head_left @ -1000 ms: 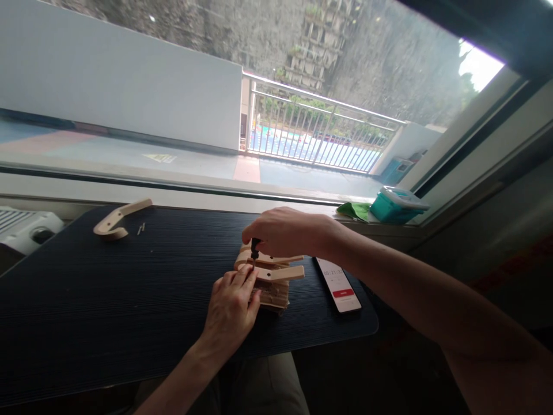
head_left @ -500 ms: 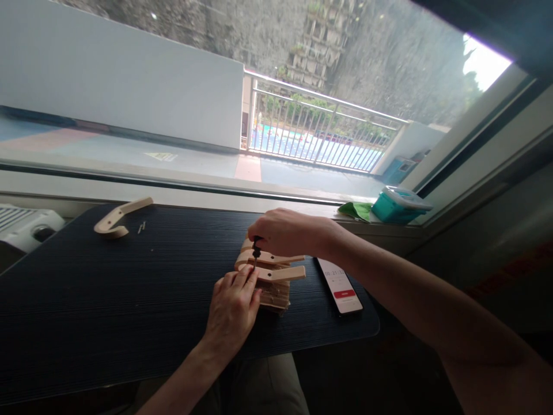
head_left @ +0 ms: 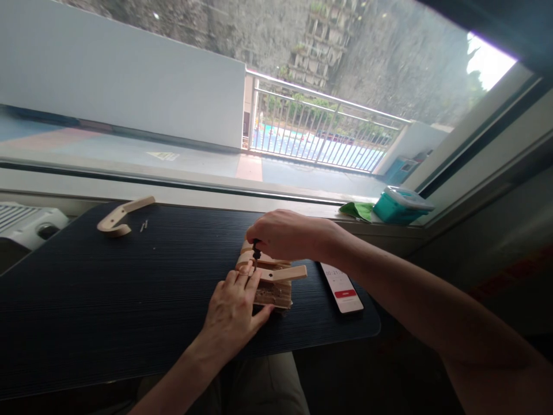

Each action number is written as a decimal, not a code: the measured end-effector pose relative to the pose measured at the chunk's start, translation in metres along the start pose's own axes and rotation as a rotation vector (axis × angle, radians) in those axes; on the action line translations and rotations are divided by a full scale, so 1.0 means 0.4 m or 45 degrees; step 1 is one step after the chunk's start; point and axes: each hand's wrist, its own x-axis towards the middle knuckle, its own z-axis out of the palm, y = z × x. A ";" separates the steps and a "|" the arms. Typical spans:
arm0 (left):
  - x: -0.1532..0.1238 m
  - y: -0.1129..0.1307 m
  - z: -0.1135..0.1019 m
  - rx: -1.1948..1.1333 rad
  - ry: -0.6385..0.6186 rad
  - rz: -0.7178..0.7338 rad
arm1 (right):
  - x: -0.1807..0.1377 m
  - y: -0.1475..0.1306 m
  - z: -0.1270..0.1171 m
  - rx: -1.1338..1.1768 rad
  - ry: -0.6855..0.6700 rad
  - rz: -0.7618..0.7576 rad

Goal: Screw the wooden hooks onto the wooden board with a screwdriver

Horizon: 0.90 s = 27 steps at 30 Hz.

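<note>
A small wooden assembly (head_left: 276, 283) of hooked pieces on a slatted base sits on the black ribbed table (head_left: 129, 300). My right hand (head_left: 287, 233) is closed round a small black-handled screwdriver (head_left: 256, 251) that stands upright on the top hooked piece. My left hand (head_left: 233, 314) rests against the assembly's left side, fingers laid on the wood and thumb at its base, steadying it.
A loose wooden hook (head_left: 120, 216) and small screws (head_left: 144, 225) lie at the table's far left. A phone (head_left: 343, 286) with a lit screen lies right of the assembly. A teal box (head_left: 400, 206) and green cloth (head_left: 358, 210) sit on the window sill. A white appliance (head_left: 26, 222) stands at left.
My right hand has shifted slightly on the screwdriver handle. My left thumb has moved to the assembly's base. The assembly stays in place.
</note>
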 end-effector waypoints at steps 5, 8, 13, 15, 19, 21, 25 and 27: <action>0.004 -0.010 -0.022 0.052 -0.130 0.047 | 0.001 -0.001 -0.001 -0.009 0.009 -0.019; 0.004 -0.016 -0.016 0.065 -0.101 0.053 | 0.000 0.000 -0.001 -0.012 0.005 -0.023; 0.000 -0.017 0.001 0.050 -0.063 0.045 | -0.005 0.002 -0.001 -0.012 0.001 -0.021; -0.001 -0.016 0.006 0.049 -0.050 0.042 | -0.007 0.003 -0.001 0.001 -0.005 -0.019; 0.000 -0.015 0.011 0.050 -0.043 0.052 | -0.010 0.007 -0.001 0.041 -0.019 -0.003; 0.001 -0.014 0.010 0.048 -0.045 0.047 | -0.012 0.009 -0.001 0.062 -0.028 0.019; -0.002 -0.014 0.005 0.054 -0.047 0.039 | -0.015 0.009 -0.002 0.082 -0.042 0.078; -0.006 -0.015 0.004 0.061 -0.041 0.046 | -0.017 0.003 -0.007 0.068 -0.062 0.099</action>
